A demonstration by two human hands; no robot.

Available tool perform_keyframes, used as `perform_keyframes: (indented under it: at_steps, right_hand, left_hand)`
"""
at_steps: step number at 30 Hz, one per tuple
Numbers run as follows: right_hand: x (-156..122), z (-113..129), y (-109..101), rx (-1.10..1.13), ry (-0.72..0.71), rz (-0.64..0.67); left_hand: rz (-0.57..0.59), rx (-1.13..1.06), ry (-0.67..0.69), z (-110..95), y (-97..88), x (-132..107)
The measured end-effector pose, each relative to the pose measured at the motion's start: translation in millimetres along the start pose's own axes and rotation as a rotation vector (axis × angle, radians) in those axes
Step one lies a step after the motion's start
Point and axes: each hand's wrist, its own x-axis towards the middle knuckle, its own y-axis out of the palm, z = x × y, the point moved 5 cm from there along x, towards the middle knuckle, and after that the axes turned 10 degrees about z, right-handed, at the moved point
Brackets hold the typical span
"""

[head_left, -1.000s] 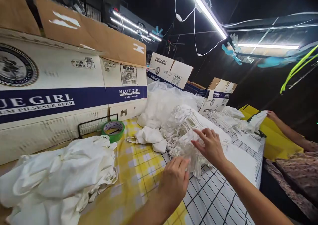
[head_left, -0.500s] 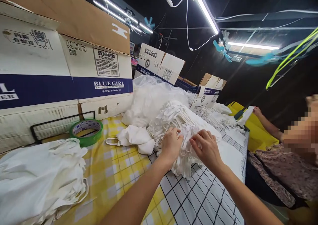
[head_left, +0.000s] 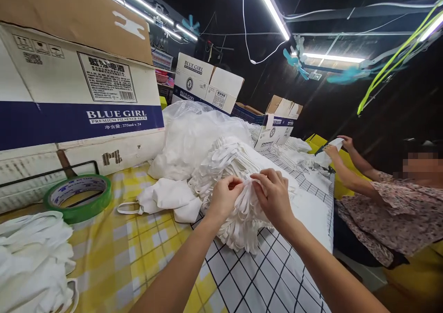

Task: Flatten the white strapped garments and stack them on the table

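Right of the tape roll [head_left: 86, 210], a loop [head_left: 246, 185] of the strap pile [head_left: 238, 223] is pinched by left hand [head_left: 224, 197] and right hand [head_left: 273, 198]; tangled neighbours might get dragged off.

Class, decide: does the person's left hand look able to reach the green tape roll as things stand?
Probably yes: only a flat white bag lies between left hand and tape roll, though it pinches the stacked handles.

Near carton [head_left: 79, 96] reads BLUE GIRL (PREMIUM PILSENER BEER beneath), far carton [head_left: 204, 80] BLUE GIRL.
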Motion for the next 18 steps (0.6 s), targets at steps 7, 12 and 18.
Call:
perform_keyframes:
  at_steps: [7, 12, 18]
  right_hand:
    - [17, 1, 10, 0.045, -0.045, 0.082]
    - [21, -4, 9, 0.115, -0.022, 0.087]
    - [20, -5, 9, 0.144, -0.019, 0.103]
  left_hand:
    - [0.049, -0.023, 0.035, 3, 2.2, 2]
    - [0.077, -0.105, 0.021, 13, 4.9, 5]
    - [0.076, -0.077, -0.035, 14, 5.6, 6]
